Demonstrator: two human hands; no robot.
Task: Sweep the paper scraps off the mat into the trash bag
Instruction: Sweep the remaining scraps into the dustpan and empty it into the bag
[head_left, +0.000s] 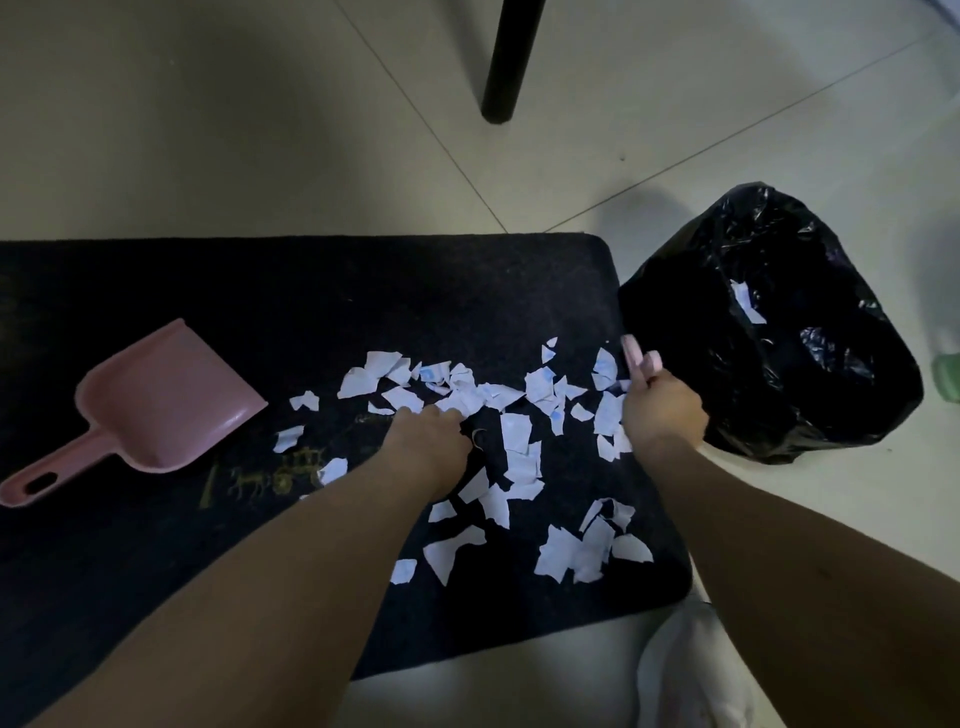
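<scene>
A person knelt over a dark, short-piled mat (311, 291) with rounded corners, lying on pale glossy floor tiles (208, 130). The job looked barely begun: dozens of torn white paper scraps (519, 447), some with faint blue print, were scattered over the mat's right half, from its middle toward the right edge and near right corner, and only 1 scrap (745, 304) showed inside the trash bag (769, 322). That bag, crinkled shiny black plastic standing open, sat on the tiles just beside the mat's right edge. The right hand (662, 410) had its grip curled round the pink handle of a small brush (641, 358), whose bristles could not be seen, at the mat's right edge. The left hand (428, 434) rested among the scraps near the mat's middle, fingers bent down onto the paper; whether its grip held any scrap could not be told. A smooth pink plastic dustpan (166, 400), scoop-shaped with a slotted handle, lay untouched toward the mat's left edge, well apart from both hands. A black furniture leg (506, 57) stood on the tiles beyond.
</scene>
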